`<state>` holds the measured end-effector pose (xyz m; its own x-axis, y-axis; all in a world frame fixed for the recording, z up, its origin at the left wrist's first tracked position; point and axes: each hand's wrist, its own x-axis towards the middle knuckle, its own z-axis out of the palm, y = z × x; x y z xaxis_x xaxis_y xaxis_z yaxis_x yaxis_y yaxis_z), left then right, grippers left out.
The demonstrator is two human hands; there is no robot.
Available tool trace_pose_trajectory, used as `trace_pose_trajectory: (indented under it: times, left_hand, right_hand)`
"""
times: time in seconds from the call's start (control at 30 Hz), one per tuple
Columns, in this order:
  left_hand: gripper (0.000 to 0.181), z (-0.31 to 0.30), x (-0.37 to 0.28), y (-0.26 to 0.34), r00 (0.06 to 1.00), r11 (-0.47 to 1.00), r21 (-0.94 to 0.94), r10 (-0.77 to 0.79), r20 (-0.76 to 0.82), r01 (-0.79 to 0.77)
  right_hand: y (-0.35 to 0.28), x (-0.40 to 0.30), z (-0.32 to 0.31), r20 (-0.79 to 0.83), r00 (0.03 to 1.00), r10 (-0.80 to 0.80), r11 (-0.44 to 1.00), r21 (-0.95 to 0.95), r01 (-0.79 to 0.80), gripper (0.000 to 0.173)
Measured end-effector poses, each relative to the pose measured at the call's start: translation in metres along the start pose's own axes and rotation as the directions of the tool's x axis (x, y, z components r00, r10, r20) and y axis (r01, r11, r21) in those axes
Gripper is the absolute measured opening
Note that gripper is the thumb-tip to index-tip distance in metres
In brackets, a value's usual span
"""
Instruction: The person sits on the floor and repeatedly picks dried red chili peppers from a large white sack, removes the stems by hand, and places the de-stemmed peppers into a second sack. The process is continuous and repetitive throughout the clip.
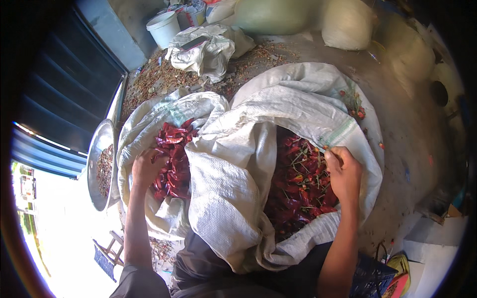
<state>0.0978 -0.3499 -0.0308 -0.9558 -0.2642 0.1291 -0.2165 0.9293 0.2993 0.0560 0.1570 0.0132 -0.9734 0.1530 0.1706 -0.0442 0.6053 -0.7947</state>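
My left hand (144, 168) is over the left woven plastic sack (136, 128), its fingers at a heap of dried red chili pepper pods (174, 160). Those fingertips are partly hidden, and I cannot tell whether they grip a pod. A larger white woven sack (223, 190) with its rim rolled back stands to the right. Inside it lie red peppers (298, 193) with green stems still on, partly in shade. My right hand (344, 169) is at that sack's right rim, thumb and forefinger pinched together on a small pepper stem (325, 147) with an orange-red end.
Several pepper stem caps (357, 110) lie on the big sack's outer fold. Left is a metal basin (91, 164) holding small bits. Beyond are a crumpled sack (203, 54) with a phone (194, 43), a white bucket (164, 28) and full sacks (348, 26). A blue crate (369, 275) stands lower right.
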Motion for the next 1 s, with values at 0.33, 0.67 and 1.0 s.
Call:
trace_pose_trajectory:
  times: [0.33, 0.67, 1.0]
  left_hand:
    - [0.032, 0.043, 0.075, -0.077, 0.994, 0.811, 0.576, -0.113, -0.010, 0.098]
    - [0.017, -0.067, 0.083, -0.191, 0.925, 0.819, 0.485, -0.134, -0.356, 0.305]
    - [0.027, -0.195, 0.068, -0.179, 0.767, 0.924, 0.155, -0.189, -0.613, 0.351]
  right_hand:
    - [0.007, -0.013, 0.032, 0.525, 0.848, -0.072, 0.821, -0.451, 0.350, 0.028]
    - [0.003, -0.025, 0.032, 0.633, 0.767, 0.106, 0.668, -0.616, 0.417, 0.049]
    - [-0.006, -0.024, 0.035, 0.616, 0.753, 0.231, 0.619, -0.690, 0.374, 0.037]
